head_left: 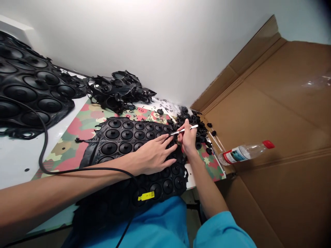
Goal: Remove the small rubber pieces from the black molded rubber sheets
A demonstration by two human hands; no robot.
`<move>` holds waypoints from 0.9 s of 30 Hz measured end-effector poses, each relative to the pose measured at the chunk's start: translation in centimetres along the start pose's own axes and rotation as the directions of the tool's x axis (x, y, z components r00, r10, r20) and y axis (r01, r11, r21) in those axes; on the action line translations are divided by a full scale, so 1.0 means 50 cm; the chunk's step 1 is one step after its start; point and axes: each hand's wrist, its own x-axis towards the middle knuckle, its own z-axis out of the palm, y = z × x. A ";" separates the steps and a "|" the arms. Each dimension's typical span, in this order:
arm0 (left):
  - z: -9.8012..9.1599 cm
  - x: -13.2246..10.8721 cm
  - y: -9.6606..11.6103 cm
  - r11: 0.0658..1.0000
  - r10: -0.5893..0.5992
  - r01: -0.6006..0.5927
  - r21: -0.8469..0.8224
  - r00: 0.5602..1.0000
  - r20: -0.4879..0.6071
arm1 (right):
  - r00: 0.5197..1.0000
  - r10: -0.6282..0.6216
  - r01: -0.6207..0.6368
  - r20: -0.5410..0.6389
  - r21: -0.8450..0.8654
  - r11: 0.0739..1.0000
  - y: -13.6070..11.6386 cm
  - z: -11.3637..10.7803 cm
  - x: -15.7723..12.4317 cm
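Note:
A black rubber sheet (127,134) with rows of round moulded cups lies in front of me, its near end hanging toward my lap. My left hand (152,155) rests flat on it, fingers stretched out and spread. My right hand (188,138), at the sheet's right edge, is closed around a slim white pen-like tool with a thin metal tip (191,127). The tip points left and reaches the sheet's edge near my left fingertips. Whether it is a knife or tweezers I cannot tell. Loose black rubber parts (200,120) are heaped just beyond my right hand.
Another moulded black sheet (22,93) lies on the left. Torn black rubber scrap (117,91) is piled by the wall. Small rings are scattered behind the sheet. A plastic bottle (245,152) leans at the right near cardboard (281,113). A black cable (43,148) crosses my left forearm.

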 end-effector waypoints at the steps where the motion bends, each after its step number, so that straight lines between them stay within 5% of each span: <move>1: 0.001 0.000 -0.001 1.000 0.003 -0.003 0.004 1.000 -0.007 | 1.000 -0.021 0.022 0.007 -0.030 0.999 0.000 0.000 -0.001; 27: 0.006 -0.008 -0.002 0.999 0.031 -0.028 0.046 0.997 -0.069 | 0.980 -0.196 0.183 -0.022 -0.259 0.948 0.004 0.003 -0.004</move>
